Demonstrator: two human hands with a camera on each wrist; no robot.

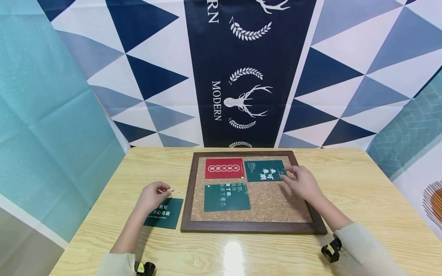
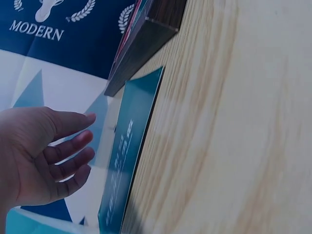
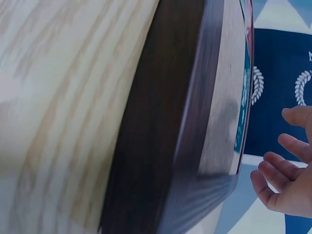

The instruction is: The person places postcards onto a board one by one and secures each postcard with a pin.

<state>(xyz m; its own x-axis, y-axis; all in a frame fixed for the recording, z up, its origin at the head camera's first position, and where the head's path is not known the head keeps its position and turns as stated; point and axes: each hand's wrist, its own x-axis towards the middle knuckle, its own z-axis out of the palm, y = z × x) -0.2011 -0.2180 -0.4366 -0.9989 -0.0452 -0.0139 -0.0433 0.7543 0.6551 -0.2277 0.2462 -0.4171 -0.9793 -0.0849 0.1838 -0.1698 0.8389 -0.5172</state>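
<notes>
A cork board (image 1: 276,199) in a dark brown wooden frame (image 3: 151,122) lies on the table. Over its upper right corner my right hand (image 1: 302,183) hovers with relaxed fingers at the edge of a green card (image 1: 264,171) with white writing. Whether the fingertips touch that card cannot be told. In the right wrist view nothing shows between the fingers of the right hand (image 3: 287,165). My left hand (image 1: 153,196) is above another green card (image 1: 165,218) left of the board, its fingertips close to a small gold pushpin (image 1: 172,190). Loosely bent, the left hand's fingers (image 2: 75,163) look bare.
A red card (image 1: 224,168) lies at the board's upper left, a small pin at its corner. Below it is a third green card (image 1: 226,198), also with a pin at one corner. Patterned cloth (image 1: 159,76) hangs behind the wooden table (image 1: 193,253).
</notes>
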